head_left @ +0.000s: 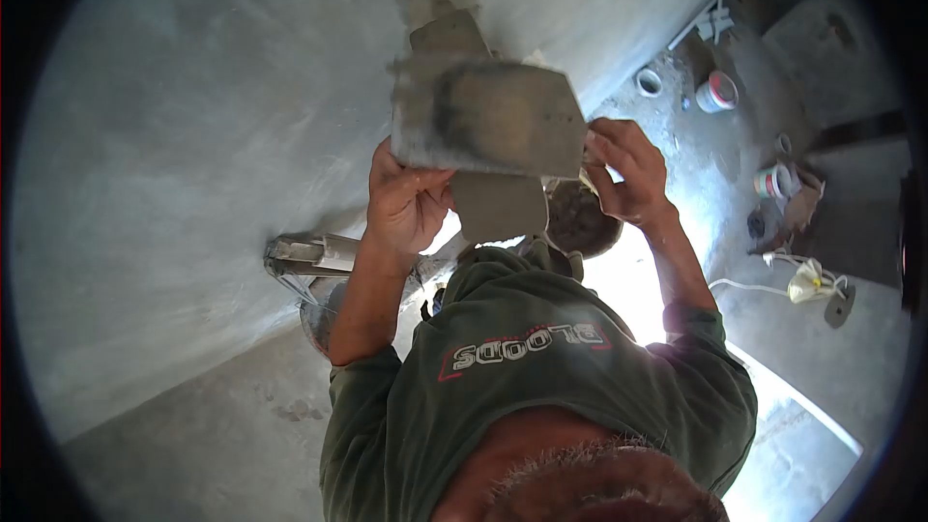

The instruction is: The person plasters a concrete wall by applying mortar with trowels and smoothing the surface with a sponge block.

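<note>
A flat grey-brown board (pixel 503 121) with angled corners and a dark smear is up in front of my chest. My left hand (pixel 411 205) is closed on its lower left edge, fingers curled below it. At the right end, my right hand (pixel 630 169) pinches the board's edge with bent fingers. Behind and under the board, a flat grey piece (pixel 501 208) shows below, and a similar piece (pixel 449 34) sticks out above. Whether these are joined to the board, I cannot tell. Close below my right hand is a round bucket (pixel 585 222) with dark grey contents.
A smooth grey wall (pixel 193 135) rises on the left, with a grimy channel-shaped object (pixel 309 253) beside it. To the right on the floor are a white-and-red bucket (pixel 716 92), a smaller tub (pixel 773 181) and a pale bundle with a cable (pixel 807 282).
</note>
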Demonstrator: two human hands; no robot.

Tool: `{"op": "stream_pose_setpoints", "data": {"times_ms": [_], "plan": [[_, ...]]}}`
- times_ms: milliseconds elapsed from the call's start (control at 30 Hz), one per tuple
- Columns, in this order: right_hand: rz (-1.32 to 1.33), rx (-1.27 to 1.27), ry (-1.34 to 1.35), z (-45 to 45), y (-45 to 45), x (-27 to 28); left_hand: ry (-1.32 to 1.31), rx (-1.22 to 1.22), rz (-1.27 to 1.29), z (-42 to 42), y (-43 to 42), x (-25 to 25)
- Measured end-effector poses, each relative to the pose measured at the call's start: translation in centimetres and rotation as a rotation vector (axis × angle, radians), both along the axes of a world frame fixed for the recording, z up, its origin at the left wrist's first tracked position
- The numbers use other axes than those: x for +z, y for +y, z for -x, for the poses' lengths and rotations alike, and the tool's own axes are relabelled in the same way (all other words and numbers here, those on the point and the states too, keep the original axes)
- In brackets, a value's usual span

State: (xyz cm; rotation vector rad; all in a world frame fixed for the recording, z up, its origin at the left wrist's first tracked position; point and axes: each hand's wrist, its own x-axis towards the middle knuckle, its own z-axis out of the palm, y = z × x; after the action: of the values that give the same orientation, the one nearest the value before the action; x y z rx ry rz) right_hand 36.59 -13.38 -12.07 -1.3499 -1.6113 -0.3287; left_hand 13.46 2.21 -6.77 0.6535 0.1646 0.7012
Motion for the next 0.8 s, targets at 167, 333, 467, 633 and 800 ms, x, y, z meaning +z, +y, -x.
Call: {"op": "stream_pose_setpoints", "data": {"times_ms": [167,333,467,633,800], "plan": [[0.002,0.113,-0.021,-0.6,0.9,0.0,0.067,0.01,-0.1,2.2,0.9,1.3],[0.031,0.125,-0.053,-1.6,0.0,0.5,0.131,0.064,-0.142,4.5,0.7,1.9],[0.09,0.089,-0.083,-2.6,-0.7,1.7,0.187,0.139,-0.165,7.0,0.9,2.1],[0.432,0.4,0.681,-1.5,-0.3,3.6,0.215,0.086,-0.18,7.6,0.7,2.3],[0.834,1.015,1.185,-1.6,3.5,4.0,0.239,-0.004,-0.165,7.1,0.5,1.6]]}}
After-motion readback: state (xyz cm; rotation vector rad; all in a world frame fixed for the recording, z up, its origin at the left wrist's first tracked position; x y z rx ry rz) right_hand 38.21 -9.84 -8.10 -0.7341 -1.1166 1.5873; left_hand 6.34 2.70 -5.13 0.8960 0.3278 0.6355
